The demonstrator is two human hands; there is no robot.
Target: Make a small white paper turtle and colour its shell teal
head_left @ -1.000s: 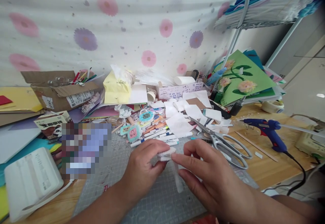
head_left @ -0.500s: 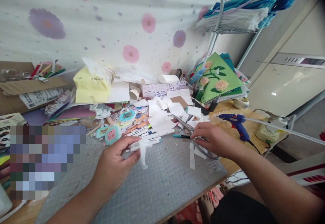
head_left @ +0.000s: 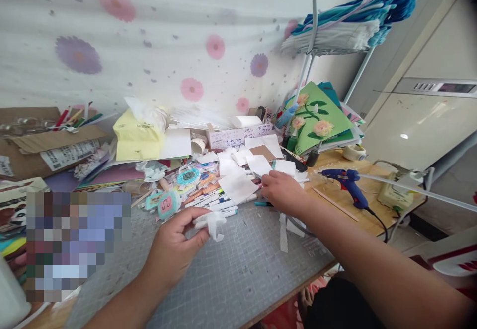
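Note:
My left hand [head_left: 182, 237] is closed above the cutting mat [head_left: 238, 254], pinching a crumpled strip of thin white tissue [head_left: 213, 223] between thumb and fingers; a loose end hangs down. My right hand [head_left: 281, 190] reaches over the right side of the paper pile, back of the hand up and fingers curled down. Whatever its fingertips hold is hidden. Beneath that wrist lie scissors, their grey handle [head_left: 307, 228] partly covered. A white strip [head_left: 283, 233] lies on the mat beside them. White paper pieces [head_left: 238, 187] and several markers [head_left: 212, 201] are in front of the hands.
A blue glue gun [head_left: 348, 185] with a long glue stick rests on the wooden table at right. Behind are a yellow tissue pack [head_left: 137, 137], a cardboard box [head_left: 26, 147] and a green card with flowers [head_left: 320, 115]. Pipe cleaners [head_left: 346, 26] hang on a rack.
My right hand has moved left and forward, from the scissors handle toward the paper pile. My left hand still holds the tissue strip, now more bunched. The view has shifted slightly.

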